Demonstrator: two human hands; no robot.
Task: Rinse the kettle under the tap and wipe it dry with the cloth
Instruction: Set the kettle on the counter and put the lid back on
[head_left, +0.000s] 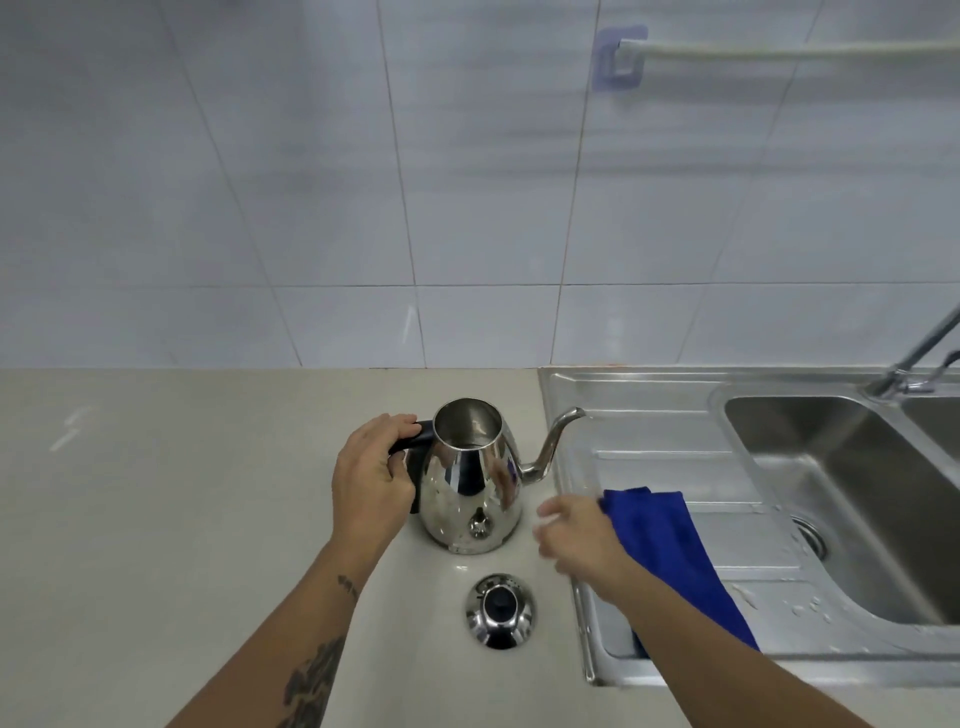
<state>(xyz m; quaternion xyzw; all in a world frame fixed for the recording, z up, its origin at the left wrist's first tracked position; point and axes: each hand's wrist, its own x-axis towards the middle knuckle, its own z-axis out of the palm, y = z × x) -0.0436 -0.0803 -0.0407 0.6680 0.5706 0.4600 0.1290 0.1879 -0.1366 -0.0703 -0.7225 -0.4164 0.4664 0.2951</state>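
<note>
A shiny steel gooseneck kettle (470, 483) stands upright and lidless on the beige counter, its spout pointing right toward the sink. My left hand (371, 478) is wrapped around its black handle. Its domed lid (500, 611) with a black knob lies on the counter in front of it. My right hand (574, 530) hovers blurred just right of the kettle, fingers spread, at the left edge of a blue cloth (675, 556) lying on the sink's draining board. I cannot tell whether it touches the cloth.
The steel sink (841, 499) with a wet draining board fills the right side; its tap (919, 353) rises at the far right. A white-tiled wall stands behind, with a rail (779, 52) on a hook high up. Beige counter (156, 493) stretches left.
</note>
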